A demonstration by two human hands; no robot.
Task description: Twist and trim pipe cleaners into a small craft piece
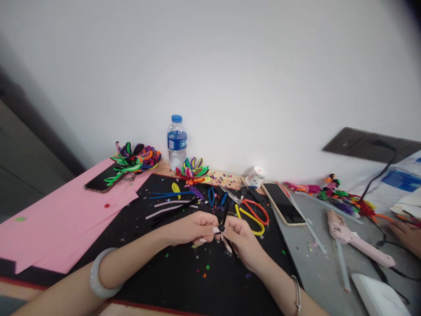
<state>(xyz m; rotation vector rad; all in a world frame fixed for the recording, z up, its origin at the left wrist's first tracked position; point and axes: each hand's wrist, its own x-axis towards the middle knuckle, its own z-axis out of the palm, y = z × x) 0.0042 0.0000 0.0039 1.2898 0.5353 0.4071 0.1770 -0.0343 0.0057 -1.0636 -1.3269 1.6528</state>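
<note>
My left hand [192, 228] and my right hand [241, 239] meet over a black mat [184, 281], fingertips pinched together on a black pipe cleaner [222, 219] that sticks up between them and trails down under my right hand. A pale bangle sits on my left wrist and a thin bracelet on my right. Loose pipe cleaner pieces in blue, white, yellow and purple [174, 197] lie just beyond my hands. Scissors with red and yellow handles [251, 213] lie to the right of them.
A water bottle [176, 142] stands against the white wall. Pipe cleaner flowers [136, 160] rest on pink paper [62, 219] beside a phone [98, 182]. Another phone [283, 202], a pink glue gun [355, 239] and another person's hand [406, 235] are at the right.
</note>
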